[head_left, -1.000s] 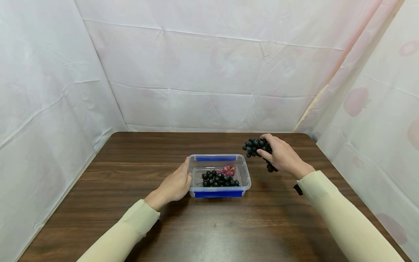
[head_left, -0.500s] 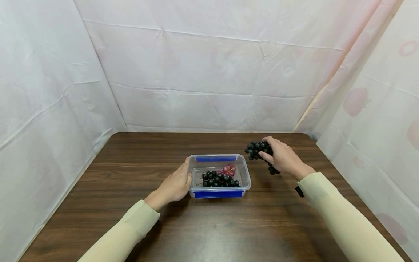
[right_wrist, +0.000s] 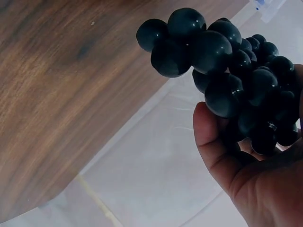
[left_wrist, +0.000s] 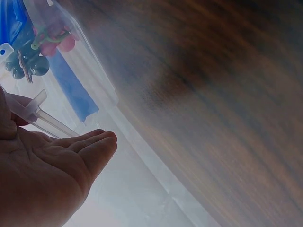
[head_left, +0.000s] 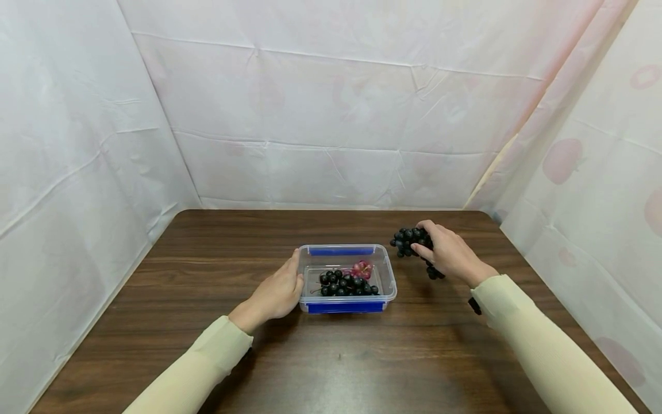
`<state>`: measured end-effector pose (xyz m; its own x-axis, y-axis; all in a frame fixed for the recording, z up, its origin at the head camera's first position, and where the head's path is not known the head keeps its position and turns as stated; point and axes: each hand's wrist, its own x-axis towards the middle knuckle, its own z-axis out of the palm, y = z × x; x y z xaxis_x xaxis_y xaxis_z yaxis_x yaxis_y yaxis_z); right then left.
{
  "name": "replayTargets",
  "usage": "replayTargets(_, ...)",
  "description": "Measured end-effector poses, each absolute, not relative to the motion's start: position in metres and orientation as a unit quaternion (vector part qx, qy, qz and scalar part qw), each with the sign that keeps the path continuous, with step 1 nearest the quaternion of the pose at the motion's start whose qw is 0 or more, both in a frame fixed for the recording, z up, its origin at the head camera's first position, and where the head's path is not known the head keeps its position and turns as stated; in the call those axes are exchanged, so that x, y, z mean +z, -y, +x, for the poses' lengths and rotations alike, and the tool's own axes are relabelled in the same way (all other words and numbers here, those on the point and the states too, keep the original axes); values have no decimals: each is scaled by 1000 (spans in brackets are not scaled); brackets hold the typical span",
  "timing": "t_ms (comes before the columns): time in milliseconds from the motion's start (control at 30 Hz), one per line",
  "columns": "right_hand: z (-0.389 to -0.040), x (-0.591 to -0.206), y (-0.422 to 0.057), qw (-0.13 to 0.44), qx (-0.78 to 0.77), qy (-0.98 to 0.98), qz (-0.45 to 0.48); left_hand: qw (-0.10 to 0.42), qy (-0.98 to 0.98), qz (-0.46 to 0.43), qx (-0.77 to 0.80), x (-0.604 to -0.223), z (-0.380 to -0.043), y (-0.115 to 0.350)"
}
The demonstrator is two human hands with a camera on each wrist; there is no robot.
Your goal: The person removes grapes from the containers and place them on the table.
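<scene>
A clear plastic food container (head_left: 389,270) with blue clips stands in the middle of the table in the head view. Inside it lie a bunch of black grapes (head_left: 341,284) and a smaller bunch of red grapes (head_left: 362,268). My left hand (head_left: 276,289) rests against the container's left wall, its fingers stretched along the side; the left wrist view shows the palm (left_wrist: 47,165) beside the clear rim. To the right of the container, my right hand (head_left: 450,251) holds another bunch of black grapes (head_left: 410,240). Thumb and fingers curl round these grapes (right_wrist: 213,52) in the right wrist view.
The dark wooden table (head_left: 207,247) has rounded far corners. White sheeting (head_left: 331,115) hangs behind it and on both sides, with faint fruit prints on the right.
My right hand has moved slightly down and to the right with the black grapes in it. The left hand and the container have stayed in place.
</scene>
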<state>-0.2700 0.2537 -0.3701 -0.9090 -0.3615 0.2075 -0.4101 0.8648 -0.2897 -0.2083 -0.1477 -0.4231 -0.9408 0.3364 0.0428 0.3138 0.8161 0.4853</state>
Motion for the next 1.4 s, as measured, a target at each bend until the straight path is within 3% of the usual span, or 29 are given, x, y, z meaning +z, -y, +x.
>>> replayTargets(500,-270,-383,-257,57,153,966,201,26,-952,170,252,-423,-206,147)
replayTargets(1033,-267,-396,-264,-16,113,980,162,11,-955,175,241,-421,-207,148)
replayTargets(1400,-265,-399,-264,-5,102,985,137,14,-954,175,243,-420,-206,148)
